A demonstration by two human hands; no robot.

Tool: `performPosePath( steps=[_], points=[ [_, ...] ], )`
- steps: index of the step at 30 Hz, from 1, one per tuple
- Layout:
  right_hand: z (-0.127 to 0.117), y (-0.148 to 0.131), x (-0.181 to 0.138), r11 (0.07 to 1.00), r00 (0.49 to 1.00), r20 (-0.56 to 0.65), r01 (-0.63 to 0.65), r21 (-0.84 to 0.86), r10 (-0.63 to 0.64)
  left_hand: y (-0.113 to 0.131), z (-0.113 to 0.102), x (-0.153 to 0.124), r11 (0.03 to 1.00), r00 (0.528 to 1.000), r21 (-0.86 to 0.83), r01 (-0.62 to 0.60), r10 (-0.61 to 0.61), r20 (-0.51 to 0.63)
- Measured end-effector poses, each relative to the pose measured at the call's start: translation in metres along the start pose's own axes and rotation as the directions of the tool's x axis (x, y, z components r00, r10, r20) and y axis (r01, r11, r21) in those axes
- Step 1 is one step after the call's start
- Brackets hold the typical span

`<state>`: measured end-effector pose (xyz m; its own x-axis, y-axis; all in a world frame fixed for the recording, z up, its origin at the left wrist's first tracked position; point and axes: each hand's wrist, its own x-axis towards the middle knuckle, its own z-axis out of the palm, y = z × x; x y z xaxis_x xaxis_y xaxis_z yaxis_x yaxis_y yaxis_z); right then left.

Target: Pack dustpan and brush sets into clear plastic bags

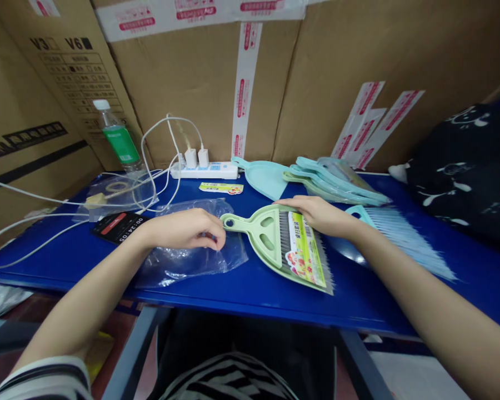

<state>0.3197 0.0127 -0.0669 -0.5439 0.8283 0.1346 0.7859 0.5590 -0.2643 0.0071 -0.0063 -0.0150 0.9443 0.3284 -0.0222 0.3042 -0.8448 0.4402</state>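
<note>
A light green dustpan and brush set (256, 236) lies flat at the middle of the table, its handle pointing left and grey bristles to the right. A printed yellow-green card (305, 250) wraps the bristles. My right hand (314, 215) grips the set's far edge, fingers along the rim and thumb by the card. My left hand (194, 229) is closed in a pinch beside the handle's end, above a crumpled clear plastic bag (183, 269). Whatever is between its fingertips is hidden.
Behind lie a light blue dustpan (264, 176), several bagged sets (337, 183) and a loose card (220, 188). A blue brush (408, 233) is at right. Left are a phone (116, 226), bottle (123, 144), power strip (206, 170) and looping white cables. Cardboard (200, 83) walls the back.
</note>
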Motion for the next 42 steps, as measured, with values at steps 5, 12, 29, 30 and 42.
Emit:
performPosePath(
  steps=[5, 12, 29, 30, 42],
  points=[
    [-0.001, -0.003, 0.0, 1.0, 0.999, 0.022, -0.029, -0.001, 0.029, 0.002, -0.001, 0.001, 0.999, 0.995, 0.036, -0.013, 0.016, -0.103],
    [-0.001, -0.005, -0.001, 0.999, 1.0, 0.002, -0.006, 0.035, 0.006, 0.002, 0.002, 0.003, 0.997, 0.99, 0.076, -0.034, 0.045, -0.137],
    [-0.013, -0.02, -0.004, 0.973, 0.991, -0.036, -0.118, 0.198, 0.128, 0.001, 0.006, 0.002, 0.986, 0.988, 0.166, 0.001, 0.025, -0.151],
    [-0.012, -0.02, -0.004, 0.972, 0.99, -0.04, -0.124, 0.201, 0.134, 0.001, 0.007, 0.002, 0.985, 0.988, 0.171, 0.002, 0.024, -0.151],
    [-0.012, -0.018, -0.005, 0.976, 0.986, -0.099, -0.113, 0.187, 0.133, 0.004, 0.007, 0.004, 0.992, 0.986, 0.121, -0.037, 0.056, -0.16]
  ],
)
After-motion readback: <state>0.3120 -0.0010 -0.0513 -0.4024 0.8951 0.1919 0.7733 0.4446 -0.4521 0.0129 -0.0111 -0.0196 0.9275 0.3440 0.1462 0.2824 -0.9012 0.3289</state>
